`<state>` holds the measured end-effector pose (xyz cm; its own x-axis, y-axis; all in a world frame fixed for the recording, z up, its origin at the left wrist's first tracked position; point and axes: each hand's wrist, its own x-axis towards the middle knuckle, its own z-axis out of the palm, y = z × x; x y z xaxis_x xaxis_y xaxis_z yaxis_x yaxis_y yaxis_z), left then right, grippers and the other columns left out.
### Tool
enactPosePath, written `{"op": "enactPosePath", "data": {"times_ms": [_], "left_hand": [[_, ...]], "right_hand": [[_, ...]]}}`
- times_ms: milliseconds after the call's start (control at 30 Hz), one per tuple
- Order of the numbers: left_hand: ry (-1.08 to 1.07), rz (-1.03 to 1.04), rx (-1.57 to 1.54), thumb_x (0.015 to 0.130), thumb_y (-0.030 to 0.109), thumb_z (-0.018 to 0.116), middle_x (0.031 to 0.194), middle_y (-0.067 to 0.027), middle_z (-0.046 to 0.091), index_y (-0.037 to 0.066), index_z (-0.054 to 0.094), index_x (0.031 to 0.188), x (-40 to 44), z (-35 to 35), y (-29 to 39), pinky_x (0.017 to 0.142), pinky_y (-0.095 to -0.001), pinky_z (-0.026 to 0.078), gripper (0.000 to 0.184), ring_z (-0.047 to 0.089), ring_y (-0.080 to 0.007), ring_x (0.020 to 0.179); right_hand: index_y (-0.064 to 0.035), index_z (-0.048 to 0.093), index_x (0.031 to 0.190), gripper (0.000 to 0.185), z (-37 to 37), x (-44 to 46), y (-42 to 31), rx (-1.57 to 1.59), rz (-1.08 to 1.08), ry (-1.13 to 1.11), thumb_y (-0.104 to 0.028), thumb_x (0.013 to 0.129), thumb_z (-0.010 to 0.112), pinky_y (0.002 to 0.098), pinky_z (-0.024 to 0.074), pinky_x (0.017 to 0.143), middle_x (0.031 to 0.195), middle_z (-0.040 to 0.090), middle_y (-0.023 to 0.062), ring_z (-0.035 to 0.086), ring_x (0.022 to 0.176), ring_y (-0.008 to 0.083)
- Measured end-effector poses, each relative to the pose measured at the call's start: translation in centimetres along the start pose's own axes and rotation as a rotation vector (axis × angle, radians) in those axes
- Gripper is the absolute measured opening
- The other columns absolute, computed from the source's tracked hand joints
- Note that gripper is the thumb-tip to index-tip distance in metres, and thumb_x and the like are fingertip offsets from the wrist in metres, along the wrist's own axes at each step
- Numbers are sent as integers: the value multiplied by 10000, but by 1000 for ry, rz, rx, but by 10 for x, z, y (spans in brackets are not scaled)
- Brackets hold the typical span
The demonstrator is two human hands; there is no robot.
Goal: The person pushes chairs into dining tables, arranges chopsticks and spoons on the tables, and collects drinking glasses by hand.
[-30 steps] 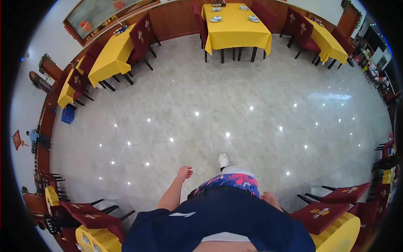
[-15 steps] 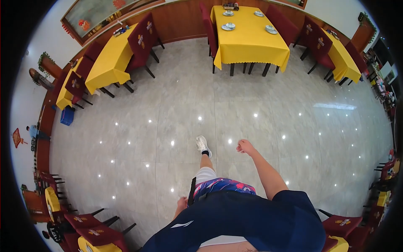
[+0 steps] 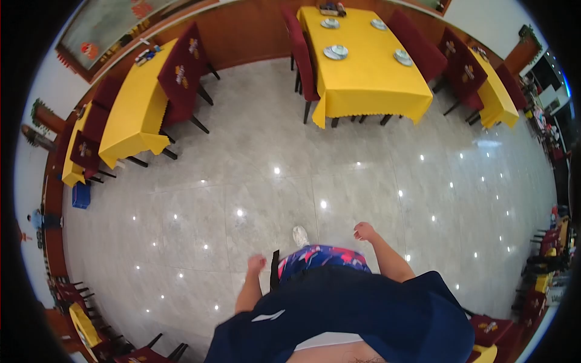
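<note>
My left hand hangs over the floor beside my hip, close to a black strap. It is blurred, and its fingers cannot be made out. To the other side, my right hand is held out over the tiles with its fingers loosely curled in. Nothing shows in it, and it touches nothing. Between the hands are patterned blue and pink shorts and one white shoe on the floor.
Ahead stands a table with a yellow cloth, set with several dishes and flanked by dark red chairs. More yellow-covered tables line both sides. A blue crate sits at left on the grey tiled floor.
The table ahead now looks nearer. My left hand has swung forward from beside my hip, while my right hand has drawn back slightly and moved right. Less of the front leg shows.
</note>
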<state>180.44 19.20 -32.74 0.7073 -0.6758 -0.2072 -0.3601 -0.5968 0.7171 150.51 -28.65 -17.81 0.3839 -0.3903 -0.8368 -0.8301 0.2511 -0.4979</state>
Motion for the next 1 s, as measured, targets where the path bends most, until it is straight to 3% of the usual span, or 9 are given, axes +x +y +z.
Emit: {"op": "enactPosePath", "data": {"times_ms": [67, 300, 367, 433, 633, 733, 767, 833, 1000], "left_hand": [[15, -685, -893, 845, 169, 580, 607, -81, 599, 50, 663, 777, 105, -45, 52, 438, -352, 442, 160, 577, -188, 520], [-84, -486, -634, 869, 215, 517, 732, -73, 643, 79, 581, 765, 424, -148, 222, 564, -300, 483, 182, 631, -165, 674], [-84, -486, -656, 869, 218, 522, 753, -72, 659, 78, 588, 795, 479, -154, 254, 570, -297, 485, 172, 635, -163, 676], [-74, -499, -679, 870, 221, 526, 775, -71, 674, 77, 594, 825, 517, -151, 255, 576, -295, 487, 165, 638, -161, 679], [-137, -657, -706, 873, 250, 533, 746, -86, 650, 102, 584, 762, 550, -136, 201, 542, -347, 513, 192, 650, -194, 661], [-132, -887, -666, 880, 292, 520, 833, -102, 683, 83, 595, 992, 542, -149, 199, 658, -348, 501, 248, 639, -195, 715], [-122, -959, -732, 880, 280, 514, 861, -99, 680, 85, 577, 1082, 536, -154, 196, 733, -358, 492, 288, 626, -182, 731], [-46, -1051, -833, 875, 235, 496, 766, -60, 614, 70, 604, 1040, 524, -146, 162, 552, -315, 451, 258, 558, -156, 593], [-184, -898, -779, 879, 224, 503, 692, -50, 584, 66, 625, 1002, 570, -150, 76, 459, -312, 417, 234, 525, -156, 518]], "right_hand": [[-58, 624, 1013, 254, -5, -3, 14, 135, 62, 86, -249, 875, 528, 378, 529, 613, 830, 683, 110, 662, 675, 211], [-27, 615, 948, 214, -17, 33, 43, 443, 327, 225, -193, 857, 516, 381, 505, 513, 754, 657, 154, 615, 557, 234], [-19, 615, 863, 187, -21, 76, 53, -86, 71, -33, -187, 849, 533, 382, 501, 504, 723, 634, 146, 599, 541, 232], [-20, 621, 860, 187, -36, 114, 20, -111, 43, -41, -188, 847, 540, 389, 508, 518, 721, 634, 146, 606, 557, 238], [-26, 658, 842, 187, -111, 244, -165, -207, -183, -7, -197, 835, 580, 429, 547, 608, 711, 633, 144, 646, 654, 269], [-90, 698, 713, 257, -178, 353, -282, -784, -350, 67, -254, 824, 533, 384, 551, 636, 721, 705, 94, 696, 673, 216], [-79, 688, 712, 286, -204, 389, -318, -1087, -635, 35, -270, 844, 521, 390, 547, 603, 684, 690, 109, 681, 607, 234], [-33, 650, 750, 281, -228, 381, -454, -207, -184, 242, -258, 851, 516, 400, 515, 525, 607, 645, 134, 637, 510, 244], [-36, 622, 919, 237, -272, 449, -676, 85, -366, 312, -237, 914, 497, 325, 498, 473, 671, 626, 81, 606, 526, 173]]}}
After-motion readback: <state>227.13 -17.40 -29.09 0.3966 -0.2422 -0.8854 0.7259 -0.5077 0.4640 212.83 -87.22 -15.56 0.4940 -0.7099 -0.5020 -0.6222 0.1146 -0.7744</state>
